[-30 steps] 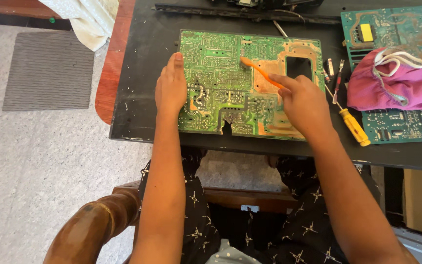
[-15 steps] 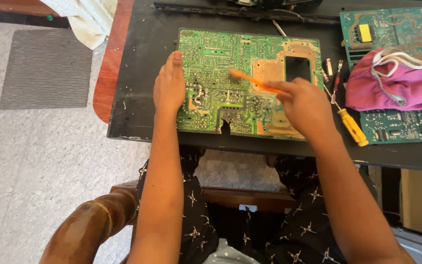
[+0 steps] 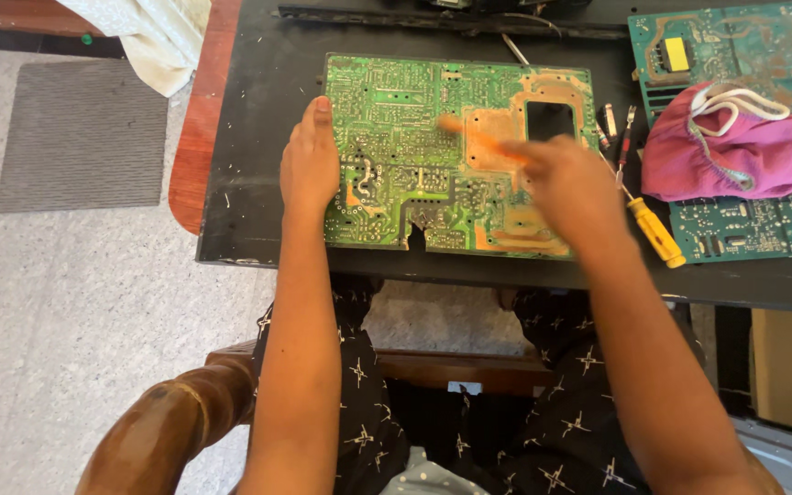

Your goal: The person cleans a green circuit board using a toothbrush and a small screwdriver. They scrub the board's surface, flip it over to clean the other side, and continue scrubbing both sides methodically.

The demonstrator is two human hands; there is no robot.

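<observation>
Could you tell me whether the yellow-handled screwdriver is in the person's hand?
No, the yellow-handled screwdriver lies on the black table, right of the right hand.

free: table left of circuit board (image 3: 414, 147) — blocked right: screwdriver (image 3: 654, 231), pouch (image 3: 735, 151)

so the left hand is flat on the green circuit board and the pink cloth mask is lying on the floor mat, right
Not quite. In the head view the left hand does rest flat on the large green circuit board, but the pink cloth mask lies on the teal circuit board on the black table, not on the floor mat.
</observation>
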